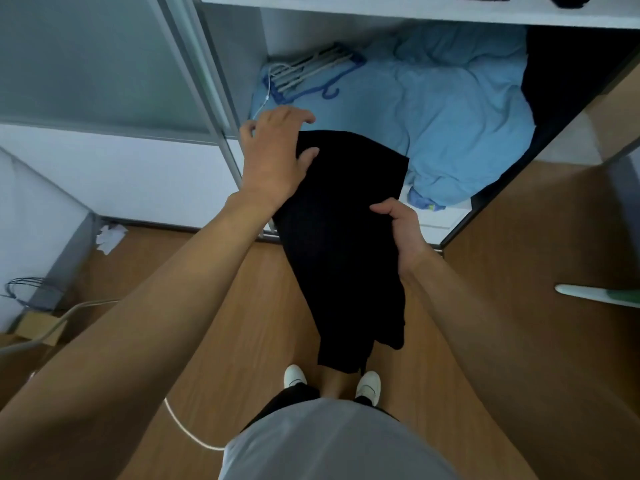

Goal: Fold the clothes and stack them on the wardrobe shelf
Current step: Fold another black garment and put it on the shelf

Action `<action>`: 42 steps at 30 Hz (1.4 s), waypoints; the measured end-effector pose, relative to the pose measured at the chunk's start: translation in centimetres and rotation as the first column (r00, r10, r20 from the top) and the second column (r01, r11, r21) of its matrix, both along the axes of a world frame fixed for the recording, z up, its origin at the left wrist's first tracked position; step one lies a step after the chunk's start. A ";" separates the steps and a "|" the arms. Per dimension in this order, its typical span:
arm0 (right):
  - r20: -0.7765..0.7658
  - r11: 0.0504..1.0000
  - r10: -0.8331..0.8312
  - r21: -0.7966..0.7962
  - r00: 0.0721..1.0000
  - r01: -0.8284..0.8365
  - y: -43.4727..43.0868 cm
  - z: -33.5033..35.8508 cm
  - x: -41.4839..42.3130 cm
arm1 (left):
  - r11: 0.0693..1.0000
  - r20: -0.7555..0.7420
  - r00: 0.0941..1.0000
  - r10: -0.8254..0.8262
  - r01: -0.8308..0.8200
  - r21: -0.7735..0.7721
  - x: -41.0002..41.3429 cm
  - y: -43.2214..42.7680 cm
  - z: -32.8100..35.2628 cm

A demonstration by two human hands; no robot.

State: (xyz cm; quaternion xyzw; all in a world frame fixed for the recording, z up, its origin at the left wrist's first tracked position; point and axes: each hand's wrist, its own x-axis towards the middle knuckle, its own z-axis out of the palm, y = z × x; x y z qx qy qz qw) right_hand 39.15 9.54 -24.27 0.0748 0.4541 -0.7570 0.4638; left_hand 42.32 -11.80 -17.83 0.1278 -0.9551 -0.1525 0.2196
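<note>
A black garment [341, 237] hangs in front of me above the wooden floor, folded lengthwise, its lower end dangling toward my shoes. My left hand [273, 154] lies over its upper left corner, thumb on the cloth and fingers curled over the top edge. My right hand [401, 230] pinches the garment's right edge between thumb and fingers. The white wardrobe shelf [381, 10] runs across the top of the view, with dark clothes [568, 0] lying on it at the far right.
Below the shelf, a crumpled light-blue duvet [450, 116] fills the wardrobe bottom, with white and blue hangers [308, 74] on it. Dark hanging clothes [568, 77] are at the right. A sliding door [104, 64] stands left. A white cable [187, 431] crosses the floor.
</note>
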 end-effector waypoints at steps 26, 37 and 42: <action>0.145 0.931 -0.346 -0.066 0.927 0.358 2.6 2.1 -1.3 | -0.208 0.063 0.901 -0.430 -0.166 0.964 5.9 1.7 -9.9; 0.083 0.978 -0.207 0.057 0.975 0.203 3.9 -1.6 -0.7 | -0.086 0.148 0.983 -0.108 -0.157 0.984 3.8 2.9 -7.4; -0.238 0.956 -0.074 0.258 0.968 0.137 2.8 -3.5 1.2 | -0.123 0.175 0.985 -0.013 -0.175 0.977 3.1 2.4 -6.8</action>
